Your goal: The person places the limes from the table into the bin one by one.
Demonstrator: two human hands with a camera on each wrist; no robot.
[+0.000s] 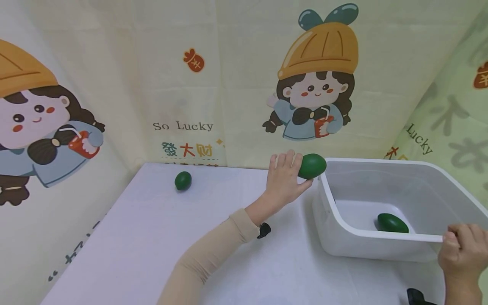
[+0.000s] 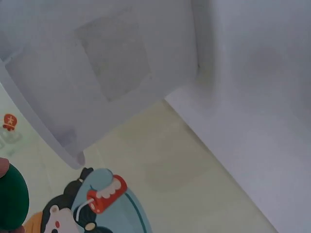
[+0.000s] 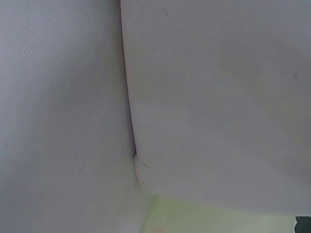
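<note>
Held fruit: the left hand [image 1: 284, 180] is gripping a dark green oval fruit [image 1: 311, 165] with curled fingers, holding it in the air just beside the far left corner of the white tub [image 1: 385, 235]; its long axis is lying roughly level, the narrower end pointing right toward the tub.
Right hand: the right hand [image 1: 461, 248] is clutching the tub's near rim, fingers curling over the edge.
Tub: sitting at the table's right side, a second green fruit [image 1: 392, 223] lying on its floor.
Table: white table [image 1: 152, 237]; a third green fruit [image 1: 183, 181] is resting near the far edge, well apart from the tub.
Room: cream cartoon-print cloth [image 1: 236, 84] is hanging behind and beside the table.
</note>
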